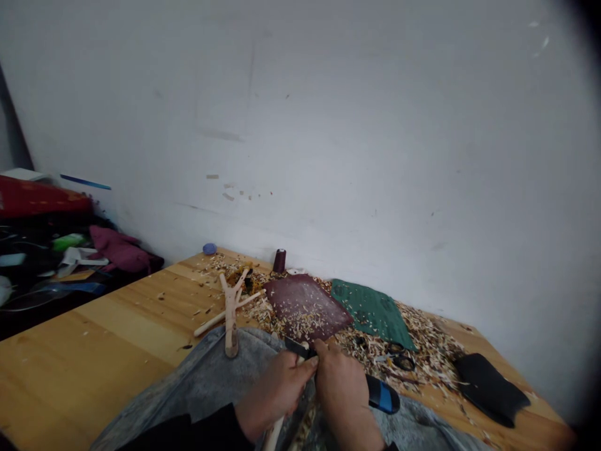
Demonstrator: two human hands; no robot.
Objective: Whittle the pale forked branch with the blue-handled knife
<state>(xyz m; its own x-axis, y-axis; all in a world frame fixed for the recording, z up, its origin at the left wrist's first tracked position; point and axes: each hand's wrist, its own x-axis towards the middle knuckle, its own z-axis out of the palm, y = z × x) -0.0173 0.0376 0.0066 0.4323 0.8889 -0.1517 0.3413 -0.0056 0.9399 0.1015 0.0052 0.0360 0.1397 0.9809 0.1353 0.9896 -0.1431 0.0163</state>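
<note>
My left hand (pixel 275 391) is closed round a pale wooden stick (pixel 276 432) that runs down toward the frame's bottom edge. My right hand (pixel 345 394) grips a knife (pixel 381 396) with a black and blue handle; its dark blade (pixel 295 348) lies against the stick's upper end, under my left thumb. Both hands work over a grey cloth (pixel 211 376) spread on the wooden table (pixel 94 351). A forked, peeled branch (pixel 231 313) lies on the cloth's far edge, just left of my hands.
Wood shavings (pixel 422 344) litter the table behind my hands. A maroon sheet (pixel 305 307), a green sheet (pixel 373 310), scissors (pixel 399 360), a black pouch (pixel 491 388) and a dark thread spool (pixel 280 260) lie there. A white wall stands behind. Clutter (pixel 47 244) sits at left.
</note>
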